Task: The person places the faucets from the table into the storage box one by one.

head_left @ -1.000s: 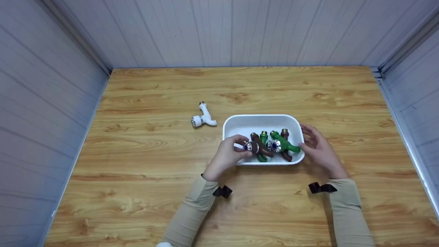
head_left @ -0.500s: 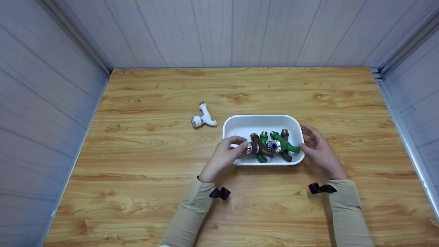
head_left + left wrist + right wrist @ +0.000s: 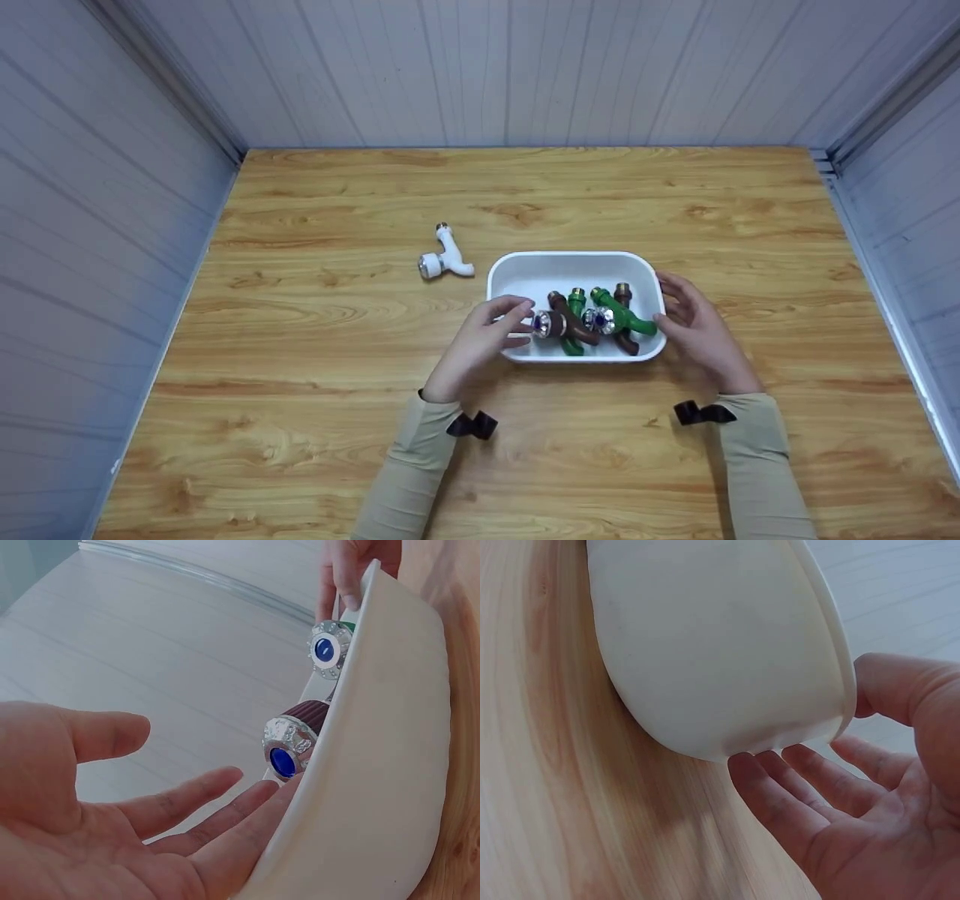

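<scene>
A white plastic basin (image 3: pixel 544 262) holds several taps in the head view. Nearest my left hand (image 3: pixel 480 335) is a brown tap (image 3: pixel 576 324) with a silver, blue-centred knob, lying over a green tap (image 3: pixel 574 348). To its right, another green tap (image 3: pixel 634 321) crosses a second brown tap (image 3: pixel 624 292). My left hand hovers at the basin's left end, thumb and fingers spread apart, holding nothing; in the left wrist view its fingers (image 3: pixel 225 829) reach over the rim. At the right end, my right hand (image 3: pixel 697 326) grips the basin, thumb at the rim and fingertips against the outer wall.
A white tap (image 3: pixel 448 255) with a silver-ended knob lies on the wooden table (image 3: pixel 315 337), left of and behind the basin. Pale panel walls (image 3: pixel 480 75) enclose the table at the back and both sides.
My left hand has let go of the brown tap's knob and drawn back a little to the left, its fingers spreading. The right hand and the basin stay where they were.
</scene>
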The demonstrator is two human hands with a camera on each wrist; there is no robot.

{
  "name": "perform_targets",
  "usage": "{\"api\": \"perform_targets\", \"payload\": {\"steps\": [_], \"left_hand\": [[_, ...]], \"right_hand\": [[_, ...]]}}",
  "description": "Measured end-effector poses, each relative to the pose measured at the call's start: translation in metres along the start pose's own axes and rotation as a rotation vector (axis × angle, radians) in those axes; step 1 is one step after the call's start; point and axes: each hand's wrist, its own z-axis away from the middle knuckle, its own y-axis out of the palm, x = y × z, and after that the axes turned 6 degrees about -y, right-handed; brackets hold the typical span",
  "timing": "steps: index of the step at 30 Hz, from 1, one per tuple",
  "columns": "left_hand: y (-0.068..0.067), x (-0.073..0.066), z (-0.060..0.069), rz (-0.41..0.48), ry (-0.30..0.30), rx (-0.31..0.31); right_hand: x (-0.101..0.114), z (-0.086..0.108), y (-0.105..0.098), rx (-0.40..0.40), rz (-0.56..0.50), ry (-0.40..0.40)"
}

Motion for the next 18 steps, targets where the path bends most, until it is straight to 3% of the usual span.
{"api": "perform_targets", "payload": {"steps": [18], "left_hand": [[-0.015, 0.001, 0.005, 0.101, -0.014, -0.011]], "right_hand": [[-0.001, 0.000, 0.001, -0.020, 0.021, -0.003]]}}
